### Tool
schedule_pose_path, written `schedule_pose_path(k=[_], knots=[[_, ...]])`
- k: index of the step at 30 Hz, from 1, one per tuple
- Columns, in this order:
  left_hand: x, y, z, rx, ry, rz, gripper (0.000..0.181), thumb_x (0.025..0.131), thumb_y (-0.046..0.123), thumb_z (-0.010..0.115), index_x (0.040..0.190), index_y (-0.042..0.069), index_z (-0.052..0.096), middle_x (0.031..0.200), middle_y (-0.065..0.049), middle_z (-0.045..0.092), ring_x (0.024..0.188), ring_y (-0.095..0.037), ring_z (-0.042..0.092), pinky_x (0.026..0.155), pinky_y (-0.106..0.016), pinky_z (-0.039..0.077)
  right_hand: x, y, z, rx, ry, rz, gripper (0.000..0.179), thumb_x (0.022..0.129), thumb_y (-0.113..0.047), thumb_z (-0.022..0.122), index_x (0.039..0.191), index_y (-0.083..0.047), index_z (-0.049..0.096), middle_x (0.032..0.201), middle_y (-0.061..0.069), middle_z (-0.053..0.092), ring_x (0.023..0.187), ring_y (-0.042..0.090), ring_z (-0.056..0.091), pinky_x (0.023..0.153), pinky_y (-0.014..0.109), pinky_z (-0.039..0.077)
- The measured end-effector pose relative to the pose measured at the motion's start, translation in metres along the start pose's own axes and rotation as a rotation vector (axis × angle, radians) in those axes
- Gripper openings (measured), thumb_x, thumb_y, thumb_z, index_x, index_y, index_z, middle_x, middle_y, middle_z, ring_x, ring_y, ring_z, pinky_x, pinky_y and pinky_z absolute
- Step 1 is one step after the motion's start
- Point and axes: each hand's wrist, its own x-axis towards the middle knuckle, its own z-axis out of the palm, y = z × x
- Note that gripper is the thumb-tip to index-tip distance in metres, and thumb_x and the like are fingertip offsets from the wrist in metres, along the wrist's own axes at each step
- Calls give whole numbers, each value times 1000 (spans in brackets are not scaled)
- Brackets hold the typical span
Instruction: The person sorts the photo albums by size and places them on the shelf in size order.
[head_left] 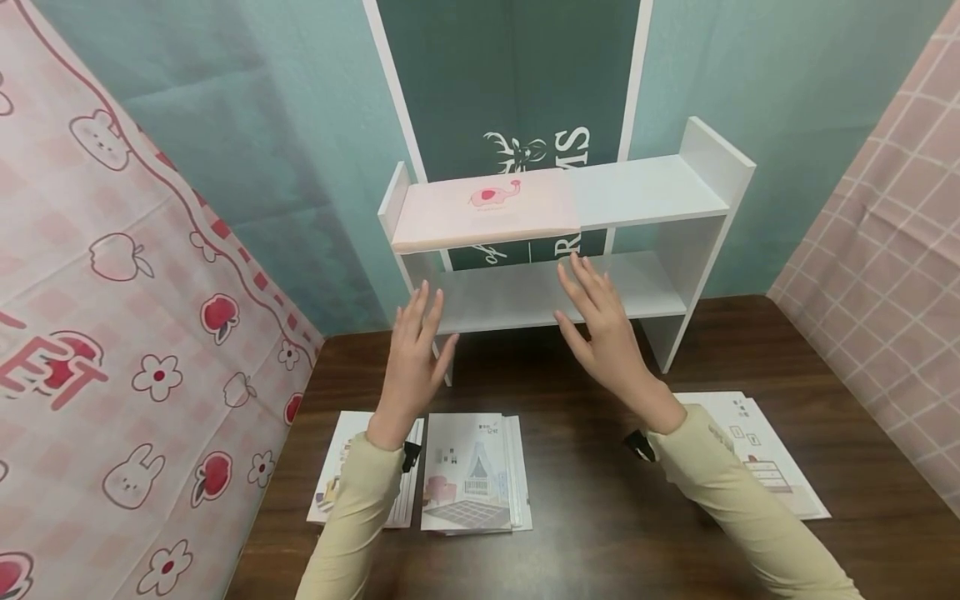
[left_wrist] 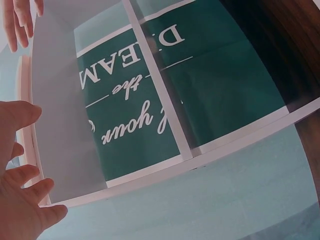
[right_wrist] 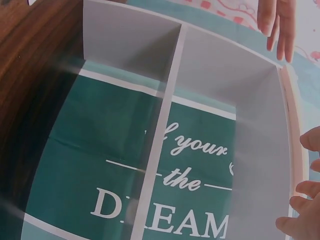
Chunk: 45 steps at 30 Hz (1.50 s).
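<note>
A white two-tier desktop shelf (head_left: pixel 652 188) stands at the back of the table. On the left part of its top board lies a flat pink piece with an elephant print (head_left: pixel 442 212), its front edge along the board's edge. My left hand (head_left: pixel 411 358) is raised in front of the shelf's left end, fingers spread and holding nothing. My right hand (head_left: pixel 603 337) is held up before the middle of the shelf, also with spread fingers and nothing in it. In the left wrist view, the left fingers (left_wrist: pixel 37 192) overlap the shelf's upper corner. The shelf's lower board (head_left: pixel 502 296) is bare.
Thin white illustrated booklets lie on the dark wooden table (head_left: pixel 585 483): a left pile (head_left: pixel 348 433) partly behind the left sleeve, a middle pile (head_left: pixel 465 475), and a right pile (head_left: pixel 780 467) by the right forearm. Patterned cloths hang at left (head_left: pixel 157 333) and right (head_left: pixel 885 225).
</note>
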Motion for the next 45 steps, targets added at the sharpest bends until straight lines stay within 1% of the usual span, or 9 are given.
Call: schedule_pose_path(k=[5, 8, 14, 21, 27, 30, 33, 39, 45], knots=[[-5, 1, 4, -4, -5, -1, 67, 86, 15, 65, 144, 7, 32, 150, -16, 27, 137, -32, 28, 110, -53, 23, -5, 0, 3, 3, -13, 23, 66, 83, 0, 65, 142, -6, 37, 149, 12, 30, 137, 32, 27, 111, 54, 18], [-9, 2, 6, -2, -12, 0, 67, 86, 14, 66, 143, 6, 33, 148, -18, 29, 135, -34, 30, 108, -54, 26, -9, 1, 4, 5, -18, 41, 66, 83, -1, 66, 142, -6, 37, 149, 13, 30, 138, 30, 26, 112, 51, 18], [-17, 2, 9, -13, -29, -20, 67, 86, 15, 66, 144, 6, 33, 148, -18, 30, 136, -32, 30, 108, -53, 27, -20, 0, 7, 41, -28, 70, 65, 82, -2, 66, 141, -5, 38, 147, 16, 33, 137, 31, 27, 113, 47, 18], [-21, 1, 11, -16, -33, -23, 66, 86, 15, 65, 143, 5, 34, 146, -20, 33, 135, -31, 31, 108, -52, 27, -26, -1, 10, 51, -34, 77, 62, 83, -3, 66, 139, -1, 40, 145, 19, 36, 136, 33, 29, 113, 45, 19], [-28, 0, 13, -42, -55, -42, 66, 87, 16, 65, 143, 5, 33, 146, -20, 32, 135, -31, 32, 106, -49, 31, -30, -2, 11, 51, -43, 85, 64, 83, -3, 66, 141, -5, 38, 147, 16, 34, 135, 35, 31, 113, 44, 20], [-32, 0, 13, -59, -68, -59, 65, 87, 16, 64, 143, 5, 33, 147, -19, 30, 133, -32, 33, 104, -47, 34, -32, -3, 11, 56, -45, 89, 65, 83, -3, 66, 142, -7, 37, 147, 15, 34, 136, 32, 29, 113, 45, 21], [-35, 0, 13, -66, -83, -79, 65, 88, 17, 64, 144, 6, 32, 150, -15, 28, 133, -31, 32, 104, -46, 35, -34, -3, 11, 61, -48, 101, 64, 83, -3, 66, 141, -5, 38, 147, 15, 33, 137, 30, 28, 111, 47, 24], [-39, 0, 12, -69, -93, -98, 66, 88, 17, 64, 144, 7, 32, 150, -14, 27, 133, -30, 32, 104, -46, 36, -37, -4, 12, 55, -67, 127, 62, 84, -6, 65, 140, -3, 38, 147, 16, 33, 136, 35, 29, 107, 51, 29], [-45, -2, 15, -68, -94, -110, 66, 87, 16, 65, 144, 8, 32, 149, -14, 29, 132, -31, 34, 103, -46, 37, -41, -5, 12, 48, -91, 142, 65, 84, -10, 68, 141, -6, 38, 148, 15, 31, 136, 34, 29, 102, 53, 35]])
